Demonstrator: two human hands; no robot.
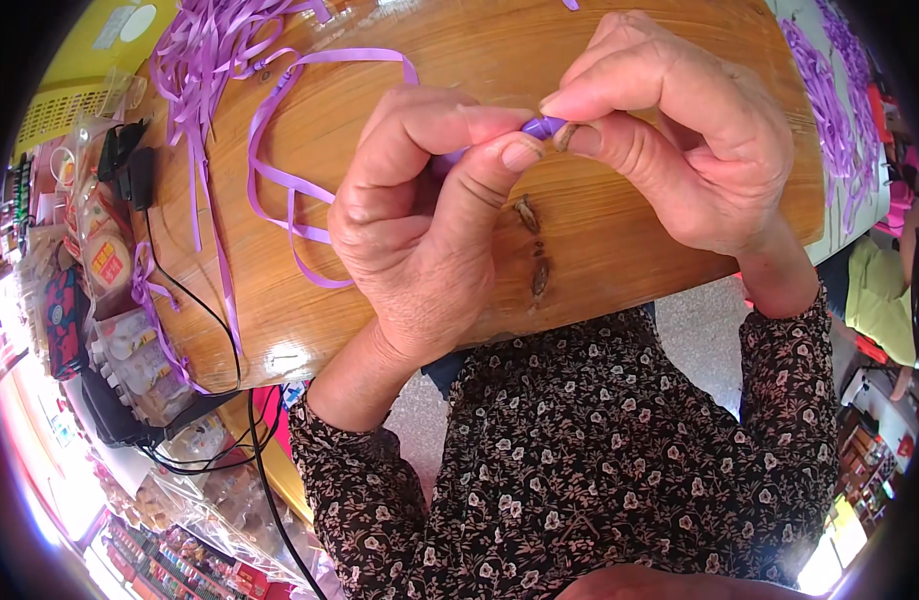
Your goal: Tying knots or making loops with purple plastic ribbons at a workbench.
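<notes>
Above the wooden table (620, 270) my hands meet at a small, glossy purple piece (543, 127), tube-like in shape. Thumb and forefinger of my left hand (420, 210) pinch it from the left. From the other side, the thumb and forefinger of my right hand (695, 140) close on its right end, mostly covering that end. More purple shows inside my curled left fingers. A narrow purple ribbon (310, 190) loops on the table beside my left hand; whether it joins the small piece is hidden by the fingers.
A heap of purple ribbons (215, 60) lies at the far left, with strands trailing to the table's near edge. More purple ribbons (830, 110) hang at the right. A black cable (195, 295) crosses the left side, near plastic-wrapped packages (105, 240) and a yellow-green basket (65, 105).
</notes>
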